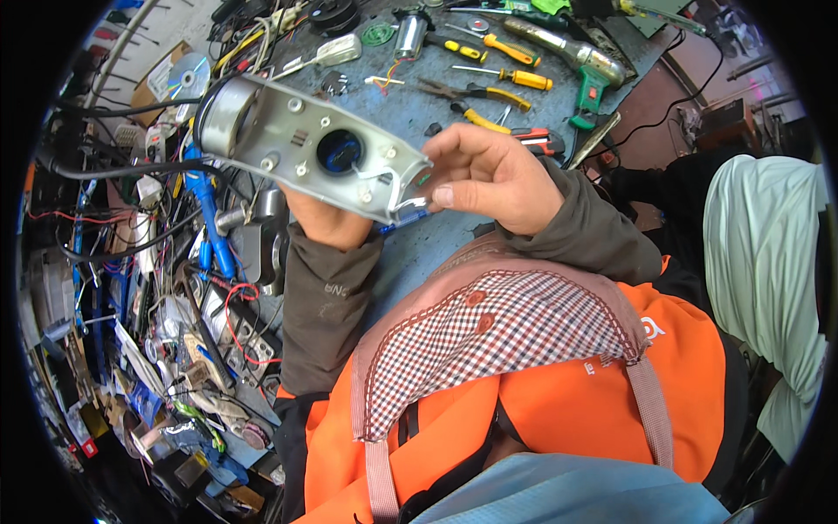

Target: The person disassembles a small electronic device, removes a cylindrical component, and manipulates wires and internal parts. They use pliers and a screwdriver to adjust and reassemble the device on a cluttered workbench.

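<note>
From my head camera, looking down: my left hand [327,218] holds a long, pale grey housing [284,144] from beneath, its open inside facing up and the piece slanting down toward my right. Most of the gripping fingers are hidden behind it. My right hand [497,179] is at the housing's near-right end, thumb and bent fingers close together in a narrow gap; I cannot tell whether they pinch the edge, the wire or nothing.

Inside the housing are small screw posts and a round dark opening [339,150]. A white wire [393,179] runs from beside that opening toward my right fingertips.

As for progress, I judge the work to be partway along. The housing lies open, with its posts exposed — that much is done. The white wire is in it, though its end looks loose, and closing up appears not yet done.

Beyond my hands, on the blue-grey table [375,109], lies a silver cylinder [409,37] with orange wires, apart from the housing; whether it belongs there I cannot tell. Beyond my right hand are pliers [480,91] and a yellow screwdriver [528,79] — neither is held.
</note>
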The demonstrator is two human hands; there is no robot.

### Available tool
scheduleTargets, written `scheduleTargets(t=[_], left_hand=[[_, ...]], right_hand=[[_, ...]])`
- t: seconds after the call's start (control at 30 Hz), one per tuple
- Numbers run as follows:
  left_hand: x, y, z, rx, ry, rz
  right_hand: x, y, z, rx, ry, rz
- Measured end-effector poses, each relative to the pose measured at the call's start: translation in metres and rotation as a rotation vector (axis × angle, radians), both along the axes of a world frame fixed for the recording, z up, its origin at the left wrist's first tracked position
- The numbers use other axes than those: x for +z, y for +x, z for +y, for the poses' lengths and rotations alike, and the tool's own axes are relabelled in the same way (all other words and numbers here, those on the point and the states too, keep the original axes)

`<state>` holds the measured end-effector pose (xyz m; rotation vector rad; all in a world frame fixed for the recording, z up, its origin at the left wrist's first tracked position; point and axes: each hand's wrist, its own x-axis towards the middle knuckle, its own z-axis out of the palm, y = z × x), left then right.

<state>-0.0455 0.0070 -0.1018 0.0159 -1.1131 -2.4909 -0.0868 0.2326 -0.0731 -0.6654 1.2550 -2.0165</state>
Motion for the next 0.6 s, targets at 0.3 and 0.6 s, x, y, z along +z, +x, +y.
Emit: scheduleTargets(t=[0.3, 0.6], left_hand=[[-0.024, 0.002, -0.014, -0.289, 0.378, -0.002], [-0.017, 0.006, -0.007, -0.365, 0.39, 0.008]], right_hand=[[0.047, -0.186, 0.071, -0.508, 0.636, 0.481], [-0.021, -0.376, 0.05, -0.498, 1.299, 1.08]])
